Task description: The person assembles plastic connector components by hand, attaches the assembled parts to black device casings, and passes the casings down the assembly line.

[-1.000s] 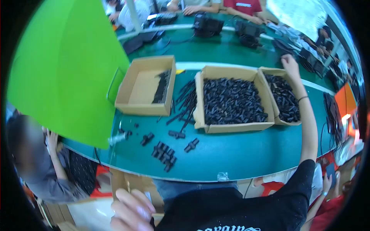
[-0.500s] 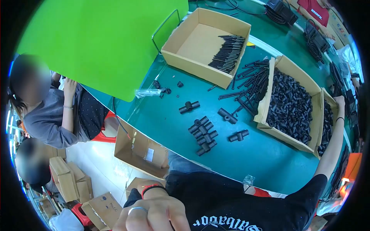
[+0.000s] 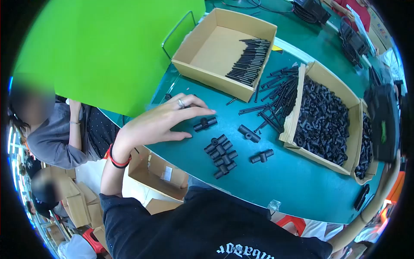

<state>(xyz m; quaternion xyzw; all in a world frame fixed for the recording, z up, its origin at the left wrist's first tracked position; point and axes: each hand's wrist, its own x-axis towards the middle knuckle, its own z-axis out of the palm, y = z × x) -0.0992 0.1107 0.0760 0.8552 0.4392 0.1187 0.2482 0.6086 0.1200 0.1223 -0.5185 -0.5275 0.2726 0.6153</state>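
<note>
My left hand (image 3: 166,118), with a ring and red and black wrist bands, reaches over the table, thumb and fingers spread. Between thumb and fingertips lies a black tube-shaped fitting with a side stub (image 3: 205,124); I see no grip on it. Nearby is a cluster of similar fittings (image 3: 221,149), with single ones (image 3: 249,134) (image 3: 261,156) to its right. At far right, my right arm ends at a long black device with a green strip (image 3: 384,123), apparently in my right hand (image 3: 391,160). The device hides most of those fingers.
A cardboard tray (image 3: 194,71) holds a row of black rods. Loose black screws (image 3: 280,93) lie beside a carton (image 3: 293,125) full of small black parts. A green board (image 3: 99,52) covers the far left. A co-worker (image 3: 56,134) sits at left; cables (image 3: 310,13) lie behind.
My left hand has gone from low near the camera to above the table by the fittings. The black device has appeared at my right hand, which earlier rested by the right carton.
</note>
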